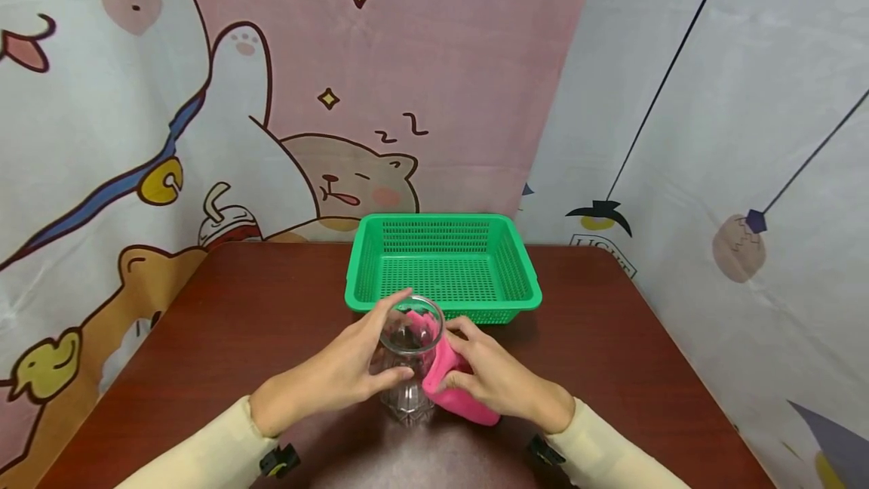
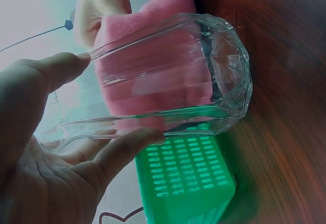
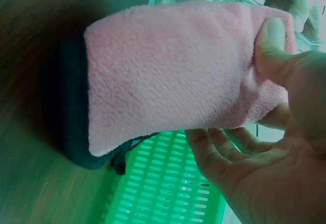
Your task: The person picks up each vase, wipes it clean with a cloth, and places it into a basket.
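A clear, tall glass (image 1: 407, 391) with faceted lower sides stands between the hands in the head view. My left hand (image 1: 342, 364) grips it from the left, thumb on the near side and fingers round the far side. In the left wrist view the thick glass base (image 2: 232, 76) is toward the table. My right hand (image 1: 502, 379) holds a folded pink plush cloth (image 1: 468, 404) close against the glass's right side. The right thumb presses on the cloth (image 3: 168, 71) near its upper end, with fingers behind it. A dark layer (image 3: 76, 102) shows along the cloth's lower edge.
Just beyond the hands, a green plastic basket (image 1: 532, 293) with slotted walls sits on the reddish-brown wooden table (image 1: 285, 285). Cartoon-printed curtains (image 1: 468, 81) hang behind the table and along its sides.
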`<action>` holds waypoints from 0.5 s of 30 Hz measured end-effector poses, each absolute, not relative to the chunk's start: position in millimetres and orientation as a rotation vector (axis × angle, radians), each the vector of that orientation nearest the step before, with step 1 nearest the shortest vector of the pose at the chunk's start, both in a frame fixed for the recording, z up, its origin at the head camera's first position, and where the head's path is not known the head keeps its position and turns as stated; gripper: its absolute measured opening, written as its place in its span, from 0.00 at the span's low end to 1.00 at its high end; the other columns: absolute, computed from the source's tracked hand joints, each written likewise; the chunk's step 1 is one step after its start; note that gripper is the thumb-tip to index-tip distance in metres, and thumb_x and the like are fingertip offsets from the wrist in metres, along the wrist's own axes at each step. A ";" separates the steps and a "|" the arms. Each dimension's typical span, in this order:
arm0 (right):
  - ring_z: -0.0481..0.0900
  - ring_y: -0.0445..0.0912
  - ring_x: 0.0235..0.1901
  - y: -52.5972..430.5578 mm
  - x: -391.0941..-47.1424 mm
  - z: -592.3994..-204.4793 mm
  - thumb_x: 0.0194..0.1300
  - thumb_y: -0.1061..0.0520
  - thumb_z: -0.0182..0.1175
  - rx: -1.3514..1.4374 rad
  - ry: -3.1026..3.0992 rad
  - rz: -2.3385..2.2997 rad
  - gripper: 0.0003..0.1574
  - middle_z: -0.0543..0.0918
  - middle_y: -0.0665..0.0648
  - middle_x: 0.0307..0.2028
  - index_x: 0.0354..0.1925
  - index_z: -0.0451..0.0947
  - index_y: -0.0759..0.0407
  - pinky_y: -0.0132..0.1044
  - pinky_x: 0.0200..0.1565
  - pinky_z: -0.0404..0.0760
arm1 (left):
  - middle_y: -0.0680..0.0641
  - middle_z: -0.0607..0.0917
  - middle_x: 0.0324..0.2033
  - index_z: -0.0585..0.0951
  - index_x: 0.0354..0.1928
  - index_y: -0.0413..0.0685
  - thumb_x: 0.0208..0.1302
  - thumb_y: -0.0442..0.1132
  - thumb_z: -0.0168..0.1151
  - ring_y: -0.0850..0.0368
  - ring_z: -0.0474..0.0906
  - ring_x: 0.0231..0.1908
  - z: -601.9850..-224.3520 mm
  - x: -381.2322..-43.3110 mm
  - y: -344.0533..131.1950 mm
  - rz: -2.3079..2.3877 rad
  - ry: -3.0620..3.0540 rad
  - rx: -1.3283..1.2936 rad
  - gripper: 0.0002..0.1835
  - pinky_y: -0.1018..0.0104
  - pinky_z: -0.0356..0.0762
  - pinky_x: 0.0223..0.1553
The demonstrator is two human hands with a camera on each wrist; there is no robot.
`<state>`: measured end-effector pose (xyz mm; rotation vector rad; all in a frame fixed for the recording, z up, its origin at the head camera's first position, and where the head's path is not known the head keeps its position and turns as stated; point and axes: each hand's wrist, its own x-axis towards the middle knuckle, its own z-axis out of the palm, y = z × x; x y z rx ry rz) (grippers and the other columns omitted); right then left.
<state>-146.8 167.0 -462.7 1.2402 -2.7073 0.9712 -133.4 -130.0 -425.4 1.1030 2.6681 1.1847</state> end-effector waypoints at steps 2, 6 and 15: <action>0.84 0.45 0.66 167.3 -147.0 -464.5 0.79 0.55 0.78 1.241 -2.717 0.938 0.26 0.78 0.57 0.73 0.70 0.88 0.58 0.41 0.67 0.89 | 0.43 0.86 0.72 0.47 0.96 0.54 0.75 0.42 0.84 0.57 0.88 0.58 -425.0 -133.2 -130.2 1.178 2.675 1.099 0.63 0.64 0.90 0.52; 0.86 0.46 0.64 168.5 -147.5 -467.9 0.79 0.62 0.76 1.231 -2.752 0.853 0.13 0.80 0.58 0.71 0.58 0.92 0.56 0.41 0.66 0.89 | 0.43 0.87 0.71 0.48 0.95 0.54 0.75 0.42 0.84 0.61 0.86 0.57 -425.3 -133.4 -130.3 1.182 2.681 1.116 0.62 0.62 0.90 0.51; 0.86 0.51 0.68 169.4 -149.4 -470.4 0.76 0.66 0.76 1.235 -2.870 0.803 0.11 0.85 0.57 0.66 0.52 0.94 0.54 0.38 0.61 0.91 | 0.42 0.86 0.72 0.48 0.95 0.54 0.75 0.39 0.83 0.52 0.89 0.59 -426.7 -132.9 -130.4 1.207 2.671 1.106 0.62 0.62 0.89 0.52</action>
